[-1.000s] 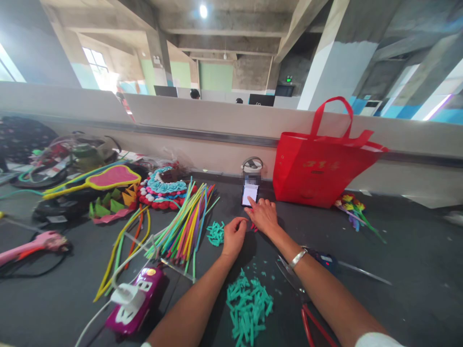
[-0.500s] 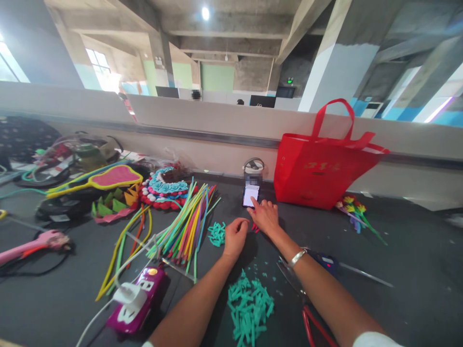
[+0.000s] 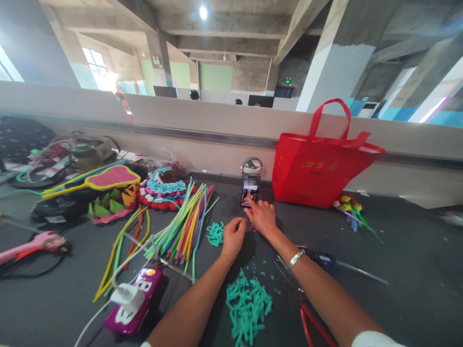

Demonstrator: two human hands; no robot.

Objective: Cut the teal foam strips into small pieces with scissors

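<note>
the left hand [image 3: 234, 237] and right hand [image 3: 261, 216] are working apart, the left curling loosely, its grip unclear, the right extending a finger to the phone [image 3: 249, 194], which is standing propped near the red bag [image 3: 323, 168], its long axis running upright, screen facing the wearer.

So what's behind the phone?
A white object with a grey loop shows beyond the phone. Its lower part is hidden or blurred, so I can't tell what it is.
</note>
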